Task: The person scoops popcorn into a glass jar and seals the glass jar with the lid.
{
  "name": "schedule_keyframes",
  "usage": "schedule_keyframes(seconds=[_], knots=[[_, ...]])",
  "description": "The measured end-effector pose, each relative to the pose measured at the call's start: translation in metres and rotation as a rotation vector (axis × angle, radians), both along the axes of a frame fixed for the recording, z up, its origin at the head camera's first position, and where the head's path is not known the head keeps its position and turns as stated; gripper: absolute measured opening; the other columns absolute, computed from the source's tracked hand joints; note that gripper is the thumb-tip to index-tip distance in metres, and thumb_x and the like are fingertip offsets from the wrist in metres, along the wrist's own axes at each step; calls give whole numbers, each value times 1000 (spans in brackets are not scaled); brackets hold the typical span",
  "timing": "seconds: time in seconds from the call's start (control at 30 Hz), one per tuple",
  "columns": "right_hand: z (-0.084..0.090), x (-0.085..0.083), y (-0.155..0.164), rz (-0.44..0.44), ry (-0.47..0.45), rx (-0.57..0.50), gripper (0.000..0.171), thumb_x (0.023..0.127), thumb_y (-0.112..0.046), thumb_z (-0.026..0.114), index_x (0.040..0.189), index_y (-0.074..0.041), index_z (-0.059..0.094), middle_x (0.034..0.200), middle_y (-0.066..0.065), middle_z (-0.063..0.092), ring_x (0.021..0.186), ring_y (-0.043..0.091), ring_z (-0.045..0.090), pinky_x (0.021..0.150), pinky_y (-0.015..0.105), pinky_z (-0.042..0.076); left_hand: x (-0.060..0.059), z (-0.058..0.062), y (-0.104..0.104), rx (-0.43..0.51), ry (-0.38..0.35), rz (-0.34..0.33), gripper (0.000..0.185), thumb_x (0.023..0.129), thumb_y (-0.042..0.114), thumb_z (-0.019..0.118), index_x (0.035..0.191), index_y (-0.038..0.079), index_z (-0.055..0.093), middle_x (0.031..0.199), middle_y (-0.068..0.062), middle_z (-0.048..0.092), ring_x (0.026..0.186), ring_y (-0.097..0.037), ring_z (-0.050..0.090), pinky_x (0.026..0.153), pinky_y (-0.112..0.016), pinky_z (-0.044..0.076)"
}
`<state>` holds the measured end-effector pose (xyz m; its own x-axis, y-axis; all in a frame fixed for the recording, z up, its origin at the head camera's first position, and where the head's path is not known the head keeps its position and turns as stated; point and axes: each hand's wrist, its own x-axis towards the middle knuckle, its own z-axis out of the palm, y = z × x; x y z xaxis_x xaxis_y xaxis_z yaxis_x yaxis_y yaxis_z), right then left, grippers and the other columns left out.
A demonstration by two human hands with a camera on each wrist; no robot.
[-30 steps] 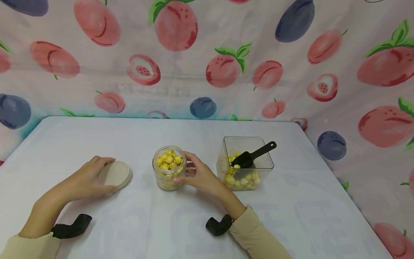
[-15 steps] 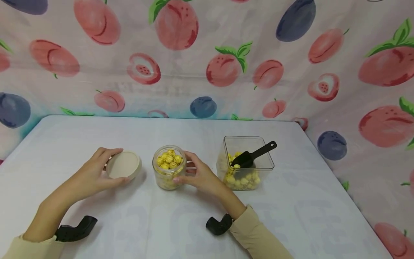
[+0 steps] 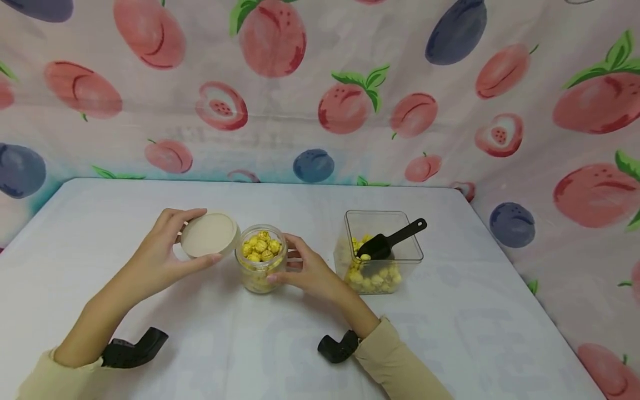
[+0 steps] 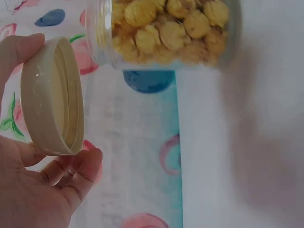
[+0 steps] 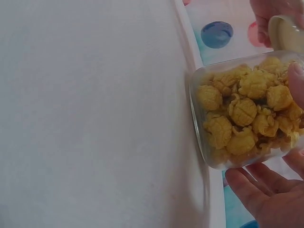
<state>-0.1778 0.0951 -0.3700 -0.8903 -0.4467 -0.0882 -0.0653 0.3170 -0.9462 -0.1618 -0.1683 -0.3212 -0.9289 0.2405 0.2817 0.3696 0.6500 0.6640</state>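
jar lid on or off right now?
Off. The left hand holds the lid in the air beside the jar, whose mouth is open with popcorn showing.

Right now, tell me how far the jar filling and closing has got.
Done: the jar is full of popcorn, and the scoop lies in the square tub. In hand: the left hand holds the lid beside the rim; the right hand steadies the jar. Left: seating the lid.

the jar (image 3: pixel 261 257) was hemmed on its right by a clear box (image 3: pixel 382 251) whose black scoop (image 3: pixel 391 240) handle jutted upward; the tablecloth (image 3: pixel 450 333) lay open in front, fabric backdrop (image 3: pixel 320 89) behind.
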Motion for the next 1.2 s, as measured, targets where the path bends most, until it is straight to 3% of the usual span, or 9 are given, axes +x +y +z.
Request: schedule_keyframes(seconds=[0.3,0.57,0.83,1.2], knots=[[-3,-1,0,19,10,-20,78,80,-18,73,144,-19,29,138,6,42,122,24,47,102,34,45,-3,6,29,36,-70,-70,75,74,29,79,134,3,42,120,-17,39,108,-27,46,90,-43,42],[-3,-1,1,21,23,-7,79,81,-19,73,145,-18,27,138,6,42,122,24,47,102,35,44,-5,1,46,51,-67,-154,74,76,28,78,134,1,41,121,-14,40,108,-26,47,93,-46,44],[-4,-2,1,25,16,5,79,81,-20,73,145,-17,27,136,7,43,121,24,47,102,35,44,-6,-9,53,22,-71,-133,77,75,33,78,134,0,41,119,-13,41,104,-25,47,88,-46,47],[-5,-2,2,18,17,6,79,81,-22,73,145,-16,26,136,8,43,122,25,47,102,35,45,-6,-9,58,-6,-53,-103,81,74,38,78,134,0,41,127,-16,47,110,-30,48,88,-48,49]])
